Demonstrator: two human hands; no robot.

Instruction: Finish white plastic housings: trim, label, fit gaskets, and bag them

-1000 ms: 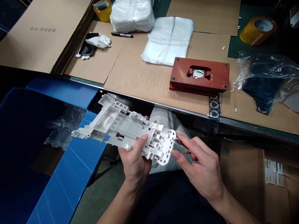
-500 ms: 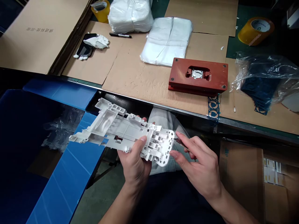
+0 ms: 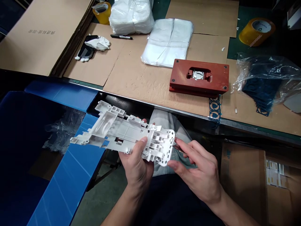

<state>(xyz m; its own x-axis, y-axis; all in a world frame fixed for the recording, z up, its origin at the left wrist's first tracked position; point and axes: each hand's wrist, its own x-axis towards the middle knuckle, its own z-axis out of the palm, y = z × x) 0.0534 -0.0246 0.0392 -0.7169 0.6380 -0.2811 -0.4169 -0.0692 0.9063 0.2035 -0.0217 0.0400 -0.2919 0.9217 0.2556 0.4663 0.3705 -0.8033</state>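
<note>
Over my lap, a white plastic frame (image 3: 127, 130) with clips and slots is gripped by my left hand (image 3: 137, 161), thumb on top and fingers underneath. At its rounded, slotted right end is my right hand (image 3: 199, 168). A thin dark metal tool (image 3: 179, 148), perhaps a blade or tweezers, lies in the curled fingers of that hand, its tip close to the frame's edge. Its exact kind cannot be made out. The right thumb and forefinger are near or on the frame's rim; whether both touch it is unclear.
A red fixture block (image 3: 199, 77) stands on the cardboard-covered table, near a cotton swab (image 3: 235, 105) and blue cut-out strips (image 3: 214, 108). Behind are plastic-wrapped white packs (image 3: 168, 42) and tape rolls (image 3: 257, 31). A blue bin (image 3: 70, 166) is at left, a cardboard box (image 3: 243, 179) at right.
My right hand has shifted slightly left with the thin tool, closer against the frame's rounded end. The left hand and the frame have barely moved.
</note>
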